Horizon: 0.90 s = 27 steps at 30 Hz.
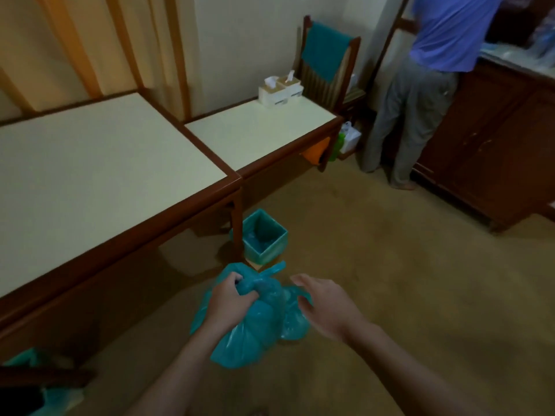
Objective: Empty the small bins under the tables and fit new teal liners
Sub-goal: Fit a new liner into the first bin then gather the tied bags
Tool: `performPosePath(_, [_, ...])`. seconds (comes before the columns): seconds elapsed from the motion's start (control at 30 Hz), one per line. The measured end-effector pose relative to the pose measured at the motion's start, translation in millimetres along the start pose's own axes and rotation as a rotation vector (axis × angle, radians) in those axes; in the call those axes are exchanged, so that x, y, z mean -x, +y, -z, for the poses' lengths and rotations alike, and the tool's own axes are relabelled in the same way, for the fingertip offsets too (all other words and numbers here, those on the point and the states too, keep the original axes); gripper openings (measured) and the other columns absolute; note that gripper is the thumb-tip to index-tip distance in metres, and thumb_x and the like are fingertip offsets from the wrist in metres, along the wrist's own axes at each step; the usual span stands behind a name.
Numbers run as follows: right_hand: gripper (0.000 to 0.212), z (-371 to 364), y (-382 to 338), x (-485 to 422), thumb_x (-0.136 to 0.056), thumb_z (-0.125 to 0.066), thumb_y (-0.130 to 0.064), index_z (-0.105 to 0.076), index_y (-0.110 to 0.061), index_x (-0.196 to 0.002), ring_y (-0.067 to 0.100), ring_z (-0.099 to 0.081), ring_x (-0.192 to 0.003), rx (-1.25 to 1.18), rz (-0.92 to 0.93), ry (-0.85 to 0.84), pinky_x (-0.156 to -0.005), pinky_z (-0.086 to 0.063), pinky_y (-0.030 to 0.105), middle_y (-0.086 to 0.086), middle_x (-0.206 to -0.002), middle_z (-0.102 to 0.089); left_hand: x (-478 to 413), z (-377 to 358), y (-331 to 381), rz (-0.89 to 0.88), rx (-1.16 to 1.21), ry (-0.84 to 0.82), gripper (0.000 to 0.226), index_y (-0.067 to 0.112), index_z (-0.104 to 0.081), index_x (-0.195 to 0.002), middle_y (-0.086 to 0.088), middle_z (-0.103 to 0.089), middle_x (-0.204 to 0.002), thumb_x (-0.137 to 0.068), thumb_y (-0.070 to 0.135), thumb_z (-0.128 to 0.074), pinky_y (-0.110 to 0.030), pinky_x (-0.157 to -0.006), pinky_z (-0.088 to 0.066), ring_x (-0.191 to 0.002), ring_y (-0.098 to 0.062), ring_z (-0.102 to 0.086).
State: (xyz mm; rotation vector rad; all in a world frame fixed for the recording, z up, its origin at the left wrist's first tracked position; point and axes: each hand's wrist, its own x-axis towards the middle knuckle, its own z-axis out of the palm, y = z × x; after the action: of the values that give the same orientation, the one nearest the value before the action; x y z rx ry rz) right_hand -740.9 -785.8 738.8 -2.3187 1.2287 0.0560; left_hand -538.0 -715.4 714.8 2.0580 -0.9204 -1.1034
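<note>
the left hand (229,298) is clenched round the gathered, knotted neck of a full teal bag (255,328), which hangs low over the tan carpet (390,265); the right hand (326,307) is released, fingers spread and holding nothing, just beside the bag's right bulge; whether it touches the plastic cannot be told; just beyond the bag stands the small bin (265,238), square, with a teal liner folded over its rim, set on the carpet close by the corner leg (238,223) of the near table (90,163), the leg hiding the bin's left edge; a second table (258,130) butts against the first and carries two tissue boxes (280,90) at its far end; under its far corner shows something orange (315,153), with a green bottle (335,148) and a white bag (350,139) beside it on the floor; behind stands a wooden chair (330,64) with a teal cloth (322,51) draped over its back; to the right a person (420,85) in a blue shirt faces a dark wooden cabinet (495,139); more teal plastic (21,358) lies at the lower left edge
</note>
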Motion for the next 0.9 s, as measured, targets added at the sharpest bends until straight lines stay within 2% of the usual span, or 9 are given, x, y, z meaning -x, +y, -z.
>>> performPosePath(0.17, [0.04,-26.1,99.5,-60.1,-0.095,-0.053,-0.027,-0.053,-0.026,-0.136,0.011,-0.064,-0.114,0.031,0.041,-0.176,-0.096,-0.051,0.031,-0.01,-0.128,-0.067,-64.0,-55.0,-30.3,0.244,0.128,0.067,0.024,0.016,-0.058,-0.091,-0.004,-0.068,-0.079,-0.08,0.024,-0.077,-0.031,-0.055,-0.047,-0.064,-0.018,-0.064])
performPosePath(0.27, [0.038,-68.6,163.1,-111.5,-0.098,-0.055,-0.024,-0.054,-0.022,-0.136,0.011,-0.062,-0.117,0.057,0.085,-0.307,-0.099,-0.048,0.028,-0.008,-0.13,-0.066,-109.0,-100.9,-67.3,0.361,0.177,0.167,0.023,0.015,-0.057,-0.092,-0.007,-0.068,-0.086,-0.083,0.022,-0.077,-0.038,-0.063,-0.053,-0.073,-0.023,-0.067])
performPosePath(0.4, [0.039,-164.5,249.7,-186.0,-0.098,-0.056,-0.021,-0.056,-0.018,-0.137,0.019,-0.063,-0.116,0.092,0.1,-0.386,-0.098,-0.041,0.023,0.0,-0.13,-0.066,-174.4,-178.8,-150.7,0.463,0.174,0.302,0.021,0.021,-0.056,-0.095,-0.002,-0.07,-0.09,-0.086,0.027,-0.075,-0.042,-0.07,-0.057,-0.077,-0.021,-0.069])
performPosePath(0.47, [0.038,-232.8,292.4,-218.5,-0.095,-0.059,-0.02,-0.059,-0.017,-0.133,0.022,-0.06,-0.12,0.11,0.082,-0.426,-0.102,-0.041,0.027,0.004,-0.132,-0.064,-197.9,-224.5,-204.6,0.514,0.075,0.328,0.024,0.02,-0.056,-0.101,0.001,-0.068,-0.093,-0.087,0.029,-0.073,-0.037,-0.071,-0.051,-0.083,-0.023,-0.066])
performPosePath(0.57, [0.038,-340.9,350.1,-253.6,-0.093,-0.059,-0.026,-0.058,-0.02,-0.131,0.022,-0.058,-0.123,0.148,0.083,-0.524,-0.104,-0.045,0.034,0.004,-0.134,-0.062,-223.4,-296.3,-290.5,0.497,0.033,0.36,0.03,0.014,-0.056,-0.107,-0.006,-0.068,-0.102,-0.085,0.023,-0.075,-0.042,-0.083,-0.053,-0.097,-0.03,-0.066])
performPosePath(0.7, [0.06,-450.1,397.2,-288.7,-0.091,-0.059,-0.03,-0.039,-0.02,-0.147,0.031,-0.043,-0.132,0.375,0.151,-0.516,-0.103,-0.046,0.044,0.007,-0.152,-0.04,-260.7,-364.5,-384.6,0.56,0.007,0.476,0.035,0.003,-0.059,-0.105,-0.018,-0.068,-0.099,-0.081,0.018,-0.08,-0.037,-0.077,-0.045,-0.094,-0.034,-0.065])
performPosePath(0.8, [0.081,-509.8,418.0,-307.9,-0.088,-0.062,-0.036,-0.02,-0.026,-0.156,0.032,-0.033,-0.14,0.543,0.243,-0.453,-0.107,-0.042,0.044,0.008,-0.162,-0.022,-280.8,-395.4,-426.9,0.54,0.043,0.523,0.036,0.01,-0.055,-0.104,-0.012,-0.064,-0.095,-0.082,0.02,-0.081,-0.027,-0.072,-0.035,-0.09,-0.027,-0.062])
performPosePath(0.83, [0.086,-524.5,423.7,-311.2,-0.088,-0.062,-0.037,-0.013,-0.028,-0.158,0.033,-0.033,-0.14,0.585,0.258,-0.437,-0.107,-0.04,0.045,0.008,-0.161,-0.022,-285.0,-403.6,-435.9,0.533,0.05,0.522,0.035,0.015,-0.05,-0.101,-0.005,-0.061,-0.092,-0.083,0.021,-0.08,-0.022,-0.069,-0.032,-0.086,-0.021,-0.058])
performPosePath(0.9, [0.086,-546.3,436.1,-313.8,-0.091,-0.058,-0.033,-0.005,-0.029,-0.159,0.032,-0.041,-0.131,0.656,0.302,-0.415,-0.101,-0.041,0.045,0.007,-0.151,-0.035,-292.2,-414.8,-448.5,0.502,0.059,0.514,0.035,0.019,-0.046,-0.098,0.006,-0.056,-0.086,-0.085,0.023,-0.078,-0.016,-0.059,-0.032,-0.073,-0.011,-0.051])
